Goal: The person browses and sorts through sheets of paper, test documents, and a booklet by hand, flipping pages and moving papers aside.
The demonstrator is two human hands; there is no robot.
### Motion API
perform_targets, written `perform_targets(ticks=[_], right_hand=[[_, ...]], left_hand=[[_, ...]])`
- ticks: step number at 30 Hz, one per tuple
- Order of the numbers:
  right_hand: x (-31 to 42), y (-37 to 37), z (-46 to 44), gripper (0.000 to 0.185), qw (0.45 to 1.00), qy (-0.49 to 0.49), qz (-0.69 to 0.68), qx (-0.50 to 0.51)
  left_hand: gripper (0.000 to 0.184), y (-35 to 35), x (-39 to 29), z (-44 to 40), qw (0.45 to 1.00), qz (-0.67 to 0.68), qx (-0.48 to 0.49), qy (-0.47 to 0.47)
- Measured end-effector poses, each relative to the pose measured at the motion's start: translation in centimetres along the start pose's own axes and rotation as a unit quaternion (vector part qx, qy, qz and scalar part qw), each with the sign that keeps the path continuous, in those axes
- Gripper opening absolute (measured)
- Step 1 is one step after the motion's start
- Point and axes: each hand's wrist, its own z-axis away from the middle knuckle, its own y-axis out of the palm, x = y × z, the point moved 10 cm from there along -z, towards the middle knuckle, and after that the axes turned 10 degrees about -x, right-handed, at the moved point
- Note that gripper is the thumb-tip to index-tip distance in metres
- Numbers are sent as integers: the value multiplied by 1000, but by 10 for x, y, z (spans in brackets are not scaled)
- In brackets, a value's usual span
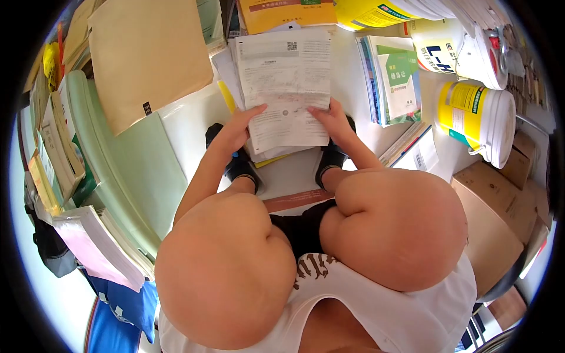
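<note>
A printed paper sheet (285, 73) with a small square code near its top lies in front of me, between my shoes. My left hand (238, 128) grips its left edge, with the thumb on top and the fingers hidden beneath. On the opposite edge my right hand (335, 122) holds it the same way. A crease runs across the sheet at about thumb height. Under it, more papers (225, 70) stick out at the left, along with a yellow edge (226, 94). An orange-yellow book (288, 16) lies just beyond the sheet's top.
A large brown envelope (150, 59) rests at the left, by a pale green panel (132, 159). Book stacks (400, 88) stand to the right, near white-and-yellow buckets (471, 117). Cardboard boxes (494, 200) sit behind these. Piled papers (97, 247) line the left side.
</note>
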Motion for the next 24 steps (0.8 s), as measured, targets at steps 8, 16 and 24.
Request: perform_targets(ticks=[8,16,24], right_hand=[[-19,2,2,51,985,115,-125,44],[6,5,-16,40,998,4,-46,52],[119,42,18,38,925,-333,156,100]], left_hand=[[65,-3,84,5,974,76,118,-177],[49,-37,62,-17,897,-397,-24,195],[48,24,-112,84,811,-252,-22,528]])
